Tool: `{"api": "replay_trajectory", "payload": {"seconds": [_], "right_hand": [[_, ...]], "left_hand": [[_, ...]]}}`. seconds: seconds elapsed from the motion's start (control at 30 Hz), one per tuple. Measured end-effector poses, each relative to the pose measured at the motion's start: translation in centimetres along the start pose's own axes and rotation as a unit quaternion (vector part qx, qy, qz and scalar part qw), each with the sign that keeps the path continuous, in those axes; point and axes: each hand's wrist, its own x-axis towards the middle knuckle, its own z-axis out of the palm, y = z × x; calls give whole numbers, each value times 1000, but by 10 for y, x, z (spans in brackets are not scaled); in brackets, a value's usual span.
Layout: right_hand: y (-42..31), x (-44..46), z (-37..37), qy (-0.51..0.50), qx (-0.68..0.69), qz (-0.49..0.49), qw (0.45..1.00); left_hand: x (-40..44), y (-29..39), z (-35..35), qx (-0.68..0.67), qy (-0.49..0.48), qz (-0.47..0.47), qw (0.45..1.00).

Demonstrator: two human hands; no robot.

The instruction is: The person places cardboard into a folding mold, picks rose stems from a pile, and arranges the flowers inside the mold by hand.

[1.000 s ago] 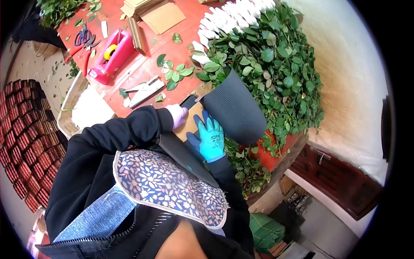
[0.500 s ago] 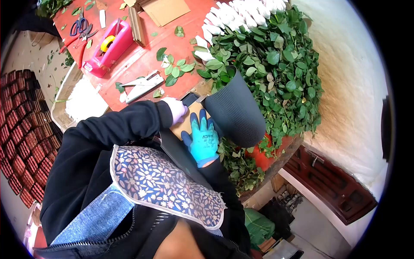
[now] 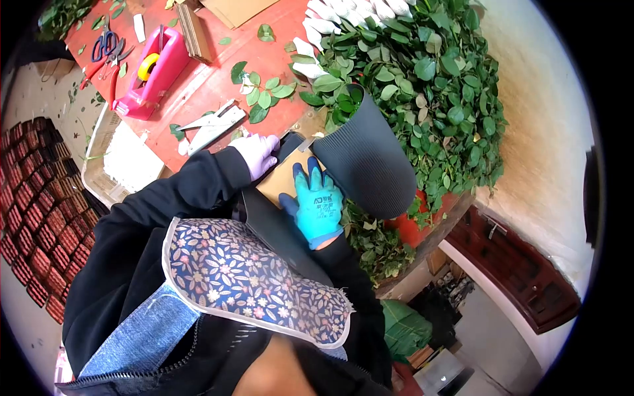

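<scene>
My right hand, in a teal glove with dark blue fingertips, lies flat with its fingers spread on a piece of brown cardboard. The cardboard rests on a black ribbed mat, whose right flap curls up beside that hand. In a thin lilac glove, my left hand has its fingers bent over the mat's dark upper edge, left of the cardboard. Its fingertips are partly hidden. Green leaves show behind the curled flap.
Leafy stems with white-wrapped heads are piled at the right of the red table. A white stapler, a pink tape dispenser, scissors and loose leaves lie on the left. A pale crate stands beside the table.
My left hand has moved off the cardboard's edge, up and to the left, its fingers straighter than before. My right hand still presses on the cardboard. The view has shifted slightly.
</scene>
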Motion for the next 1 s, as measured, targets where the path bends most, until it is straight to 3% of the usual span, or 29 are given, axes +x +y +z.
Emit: {"api": "replay_trajectory", "payload": {"seconds": [0.27, 0.4, 0.5, 0.53, 0.6, 0.67, 0.73, 0.77, 0.8, 0.87, 0.93, 0.97, 1.0], "right_hand": [[0, 13, -5, -67, -30, 9, 997], [5, 15, 8, -30, 26, 6, 999], [7, 13, 19, -20, 55, 7, 998], [8, 11, 18, -11, 65, 5, 998], [7, 9, 26, 33, 61, 3, 998], [5, 11, 36, -36, 92, 7, 995], [8, 8, 34, -20, 101, 23, 994], [11, 5, 31, 2, 114, 11, 993], [14, -1, 27, 22, 126, -3, 992], [26, -8, -1, 62, 150, -1, 987], [35, -15, -57, -88, 268, -11, 959], [35, -22, -67, 175, 268, -51, 946], [38, -21, -77, 180, 270, -49, 945]], "left_hand": [[7, -9, 10, -51, -26, 0, 998], [7, -17, 14, -72, 12, 36, 997], [6, -7, 7, 12, 17, 49, 999], [5, -1, 6, 69, -6, 5, 998], [-5, 1, 12, 206, 22, 40, 978], [7, 31, -12, 112, -72, 111, 985], [11, 21, -3, 85, -101, 187, 973], [13, 17, 3, 108, -102, 195, 970], [15, 32, -7, 117, -142, 138, 973], [19, 29, -9, 127, -146, 173, 966], [23, 21, -7, 158, -127, 237, 950], [26, 2, 4, 120, -124, 230, 958], [27, -3, 4, 110, -130, 238, 956]]}}
